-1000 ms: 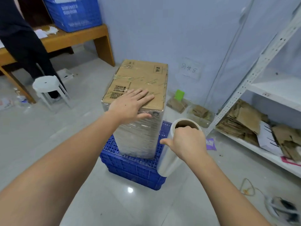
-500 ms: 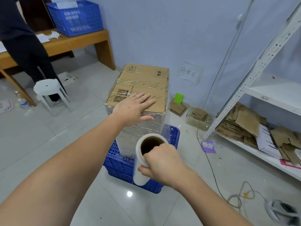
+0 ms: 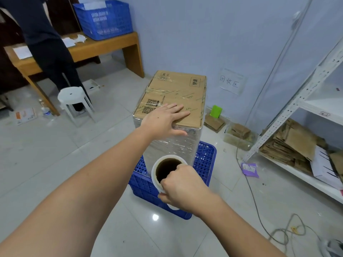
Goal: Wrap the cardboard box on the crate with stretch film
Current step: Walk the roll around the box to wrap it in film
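The left hand (image 3: 163,121) lay flat, fingers (image 3: 178,110) spread on the tall brown cardboard box (image 3: 174,101) standing on the blue plastic crate (image 3: 204,160). Right-hand (image 3: 182,186) fingers curled around the clear stretch-film roll (image 3: 157,175) below; pulling hard could tip the box.

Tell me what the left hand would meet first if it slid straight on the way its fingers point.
Probably nothing on the box top: the left hand lies flat, fingers pointing toward the right edge. Past that edge it looks free as far as the wall, though depth is unclear.
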The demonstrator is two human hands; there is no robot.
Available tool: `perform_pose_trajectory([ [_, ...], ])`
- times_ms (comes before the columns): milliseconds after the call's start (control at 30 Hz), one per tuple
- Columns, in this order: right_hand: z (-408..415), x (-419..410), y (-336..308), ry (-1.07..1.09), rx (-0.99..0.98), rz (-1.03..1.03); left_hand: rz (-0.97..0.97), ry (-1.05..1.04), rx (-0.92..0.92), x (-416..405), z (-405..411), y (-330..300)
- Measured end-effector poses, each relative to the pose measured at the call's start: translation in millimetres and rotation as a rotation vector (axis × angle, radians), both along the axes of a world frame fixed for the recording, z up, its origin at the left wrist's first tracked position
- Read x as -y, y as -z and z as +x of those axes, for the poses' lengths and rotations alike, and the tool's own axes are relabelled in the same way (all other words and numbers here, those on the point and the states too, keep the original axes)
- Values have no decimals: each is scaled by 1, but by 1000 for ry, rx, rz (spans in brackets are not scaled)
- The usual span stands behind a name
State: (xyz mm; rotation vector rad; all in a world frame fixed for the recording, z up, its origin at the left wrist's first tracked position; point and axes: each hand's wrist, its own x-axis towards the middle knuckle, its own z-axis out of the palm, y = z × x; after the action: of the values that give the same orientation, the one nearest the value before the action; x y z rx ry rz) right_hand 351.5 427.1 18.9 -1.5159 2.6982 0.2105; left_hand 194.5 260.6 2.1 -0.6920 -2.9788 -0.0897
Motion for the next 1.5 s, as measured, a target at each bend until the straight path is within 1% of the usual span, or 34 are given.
perform_pose_trajectory([
  [233,2,15,6,107,-26,6,74,10,1,4,0,1],
  [333,7,29,4,197,-7,15,176,59,87,12,-1,-8],
  [433,14,47,-1,335,43,-37,320,157,258,37,-5,-20],
  [467,17,53,-2,400,64,-51,315,201,282,49,-6,-22],
  [500,21,60,-1,478,76,-50,261,245,274,63,-9,-23],
  [600,33,80,2,751,53,-10,33,353,187,102,-20,-23],
  [667,37,94,3,916,2,14,-46,373,121,119,-25,-16],
  [733,38,105,4,1062,-34,1,-46,356,92,126,-25,-5],
  [800,38,112,7,1159,-85,-26,38,345,74,128,-25,9],
  [867,37,114,12,1198,-109,-37,106,339,60,126,-24,15],
  [1033,46,115,5,1265,54,-52,175,234,47,122,-17,18],
  [1133,57,114,4,1221,13,-4,222,197,35,114,-17,21],
  [1233,53,115,6,1279,-29,-71,250,192,42,109,-19,25],
  [1333,40,110,14,1311,-81,-93,256,194,28,112,-22,28],
  [1500,36,97,10,1213,-91,-116,242,196,10,106,-20,27],
])
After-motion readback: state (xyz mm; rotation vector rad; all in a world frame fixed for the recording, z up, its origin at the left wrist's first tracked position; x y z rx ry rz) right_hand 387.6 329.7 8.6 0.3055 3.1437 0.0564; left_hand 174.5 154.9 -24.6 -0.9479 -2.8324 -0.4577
